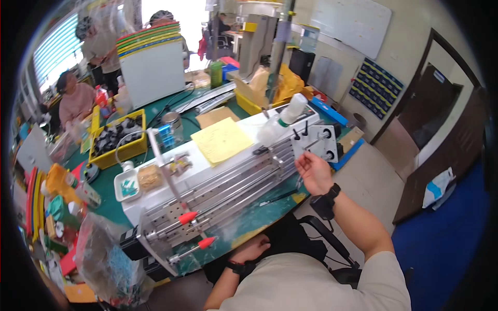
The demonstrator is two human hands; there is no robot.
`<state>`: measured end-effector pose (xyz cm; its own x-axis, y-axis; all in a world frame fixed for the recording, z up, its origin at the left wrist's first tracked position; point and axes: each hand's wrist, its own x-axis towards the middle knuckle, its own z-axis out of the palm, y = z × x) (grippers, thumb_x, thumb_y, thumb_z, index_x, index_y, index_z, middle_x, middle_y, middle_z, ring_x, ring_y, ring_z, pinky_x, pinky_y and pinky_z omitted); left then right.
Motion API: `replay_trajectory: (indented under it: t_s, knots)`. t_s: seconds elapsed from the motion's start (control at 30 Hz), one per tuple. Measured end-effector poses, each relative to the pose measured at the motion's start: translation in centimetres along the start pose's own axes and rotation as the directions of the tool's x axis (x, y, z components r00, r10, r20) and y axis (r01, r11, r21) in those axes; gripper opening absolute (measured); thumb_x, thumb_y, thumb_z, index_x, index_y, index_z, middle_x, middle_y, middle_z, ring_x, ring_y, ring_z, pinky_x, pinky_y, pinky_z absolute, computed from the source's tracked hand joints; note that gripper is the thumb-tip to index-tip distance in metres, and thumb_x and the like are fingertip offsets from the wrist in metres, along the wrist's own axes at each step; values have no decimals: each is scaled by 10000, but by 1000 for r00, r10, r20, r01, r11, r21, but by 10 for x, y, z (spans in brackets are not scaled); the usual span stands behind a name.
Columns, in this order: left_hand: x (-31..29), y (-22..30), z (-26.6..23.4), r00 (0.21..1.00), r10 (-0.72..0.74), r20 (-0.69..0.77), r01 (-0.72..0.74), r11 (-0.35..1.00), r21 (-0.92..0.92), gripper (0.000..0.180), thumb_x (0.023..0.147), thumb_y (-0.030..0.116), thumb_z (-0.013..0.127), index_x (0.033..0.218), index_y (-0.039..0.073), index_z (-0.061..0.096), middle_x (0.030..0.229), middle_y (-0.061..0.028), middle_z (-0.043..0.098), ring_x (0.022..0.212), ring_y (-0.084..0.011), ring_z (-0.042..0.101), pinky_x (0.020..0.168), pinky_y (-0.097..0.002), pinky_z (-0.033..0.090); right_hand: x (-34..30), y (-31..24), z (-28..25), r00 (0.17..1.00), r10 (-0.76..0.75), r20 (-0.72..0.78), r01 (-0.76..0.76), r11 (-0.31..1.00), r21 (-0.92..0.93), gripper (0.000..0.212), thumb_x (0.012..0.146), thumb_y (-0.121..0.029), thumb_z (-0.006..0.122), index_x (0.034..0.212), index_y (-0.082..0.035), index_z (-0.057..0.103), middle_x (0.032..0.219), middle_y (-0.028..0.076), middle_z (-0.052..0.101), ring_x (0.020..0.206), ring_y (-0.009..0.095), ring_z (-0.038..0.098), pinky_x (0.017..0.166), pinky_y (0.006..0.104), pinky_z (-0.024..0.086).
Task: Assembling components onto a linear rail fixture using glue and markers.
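A long metal machine (218, 192) with parallel rails lies along the near side of the bench. Two red cone tips (206, 242) point along it at its left end. At its right end stands a pale end plate (316, 142) with black round fittings. My right hand (315, 173) is at this plate, fingers curled together beside a thin metal shaft; whatever is between the fingertips is too small to make out. Low by the bench edge, my left hand (251, 248) rests on my dark-clothed lap, fingers stretched out loosely, holding nothing.
Behind the machine are a yellow paper sheet (220, 141), a white squeeze bottle (280, 122) and a small white dish (127, 185). A yellow bin (119, 140) holds dark parts. A plastic bag (111, 259) hangs at left. Several people are across the bench.
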<state>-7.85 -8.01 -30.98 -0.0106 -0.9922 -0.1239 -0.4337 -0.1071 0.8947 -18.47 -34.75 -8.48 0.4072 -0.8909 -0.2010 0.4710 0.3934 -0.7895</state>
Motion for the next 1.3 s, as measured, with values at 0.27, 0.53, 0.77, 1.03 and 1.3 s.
replay_trajectory:
  t_s: [0.27,0.53,0.77,1.03,1.3]
  knots:
    - [4,22,-2,999,-1,40,4,998,-69,367,1034,301,722,1270,20,707,1112,-156,773,1047,-284,755,916,-398,590,3,1,8,997,-25,-79,22,999,-31,166,1054,-86,552,906,-30,604,838,74,613,792,216,639,832,416,630]
    - [-51,132,-56,923,374,-85,-383,882,-273,290,1012,197,747,1247,30,711,1257,-144,716,1148,-305,697,1003,-419,555,-75,-28,9,775,421,471,-371,907,-200,200,1129,-177,554,944,-102,541,780,-30,487,537,47,372,491,241,307]
    - [-84,234,-124,722,577,-383,-109,641,760,653,935,528,780,1361,42,683,876,-62,676,882,-292,680,939,-434,536,-137,-54,14,427,515,743,-497,820,-283,91,1055,-38,594,975,-38,550,701,1,499,505,73,410,489,270,313]
    - [-73,292,-99,701,484,-524,-163,824,543,257,887,171,852,1059,5,759,946,-131,747,834,-313,711,738,-398,563,-130,-41,-10,348,25,937,731,618,-288,90,895,-43,788,912,-35,700,758,49,662,609,141,656,543,300,498]
    - [87,290,-21,797,517,-312,-438,851,291,177,861,-2,835,1013,14,746,927,-126,765,781,-302,730,684,-369,581,-91,-108,-129,263,-133,956,964,-8,-267,153,832,-55,768,852,-64,616,712,53,530,605,232,616,521,379,481]
